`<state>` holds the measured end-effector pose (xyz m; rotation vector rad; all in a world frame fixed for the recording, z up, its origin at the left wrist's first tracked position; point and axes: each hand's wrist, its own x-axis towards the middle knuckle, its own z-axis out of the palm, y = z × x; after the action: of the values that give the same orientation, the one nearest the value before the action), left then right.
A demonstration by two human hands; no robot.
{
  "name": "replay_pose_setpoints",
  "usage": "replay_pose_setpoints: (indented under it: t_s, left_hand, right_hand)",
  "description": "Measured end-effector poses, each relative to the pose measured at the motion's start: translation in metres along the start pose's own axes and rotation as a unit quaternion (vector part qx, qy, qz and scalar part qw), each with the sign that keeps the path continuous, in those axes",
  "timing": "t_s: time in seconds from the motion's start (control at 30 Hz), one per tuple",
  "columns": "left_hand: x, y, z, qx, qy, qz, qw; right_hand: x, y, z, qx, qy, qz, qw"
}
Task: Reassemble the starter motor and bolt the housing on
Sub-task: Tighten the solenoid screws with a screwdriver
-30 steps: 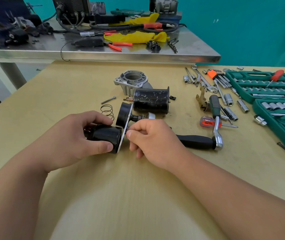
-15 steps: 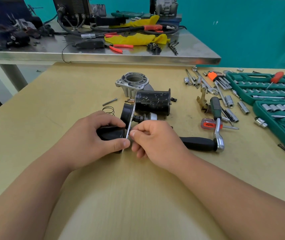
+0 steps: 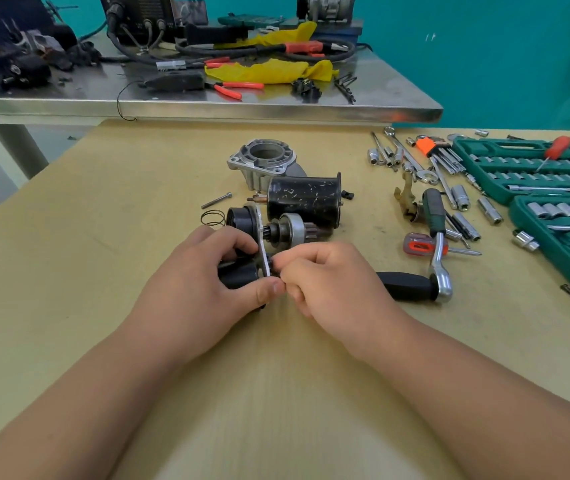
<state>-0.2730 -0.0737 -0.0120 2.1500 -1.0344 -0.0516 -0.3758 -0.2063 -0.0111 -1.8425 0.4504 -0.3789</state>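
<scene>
My left hand point(image 3: 203, 282) grips the black solenoid point(image 3: 236, 276) of a starter subassembly with a silver plate point(image 3: 262, 237) and a pinion drive point(image 3: 288, 228) sticking out to the right. My right hand point(image 3: 328, 278) has its fingertips curled against the plate's right face, pinching something small that I cannot make out. Behind lie the black motor body point(image 3: 304, 199) and the cast aluminium housing point(image 3: 264, 161). A loose bolt point(image 3: 217, 200) and a spring point(image 3: 212, 217) rest to the left of the parts.
A ratchet with a black handle point(image 3: 411, 286) lies right of my right hand. Screwdrivers, sockets, hex keys point(image 3: 439, 155) and green socket cases point(image 3: 536, 171) fill the right side. A steel bench point(image 3: 207, 105) with cables and pliers stands behind the wooden table point(image 3: 103, 271).
Both hands and the subassembly have shifted right and slightly away. The pinion drive now shows above my right hand, and my left thumb has slid to the plate's lower edge.
</scene>
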Motion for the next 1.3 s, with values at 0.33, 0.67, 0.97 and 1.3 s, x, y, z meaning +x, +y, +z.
replay_pose_setpoints:
  t_s: [0.33, 0.67, 0.97, 1.3]
  left_hand:
    - [-0.002, -0.002, -0.002, -0.053, -0.005, -0.008, 0.999]
    - [0.0, -0.008, -0.008, -0.095, -0.044, -0.02, 0.994]
    - [0.001, -0.009, -0.007, -0.092, -0.04, -0.031, 0.994]
    - [0.0, -0.01, -0.009, -0.101, -0.051, -0.028, 0.993]
  right_hand:
    - [-0.005, -0.007, -0.003, -0.055, -0.046, -0.054, 0.996]
    - [-0.007, -0.009, -0.007, -0.179, -0.074, -0.106, 0.975]
    - [-0.007, -0.004, -0.011, -0.151, -0.114, -0.109, 0.976]
    - [-0.007, -0.007, -0.012, -0.093, -0.16, -0.047, 0.982]
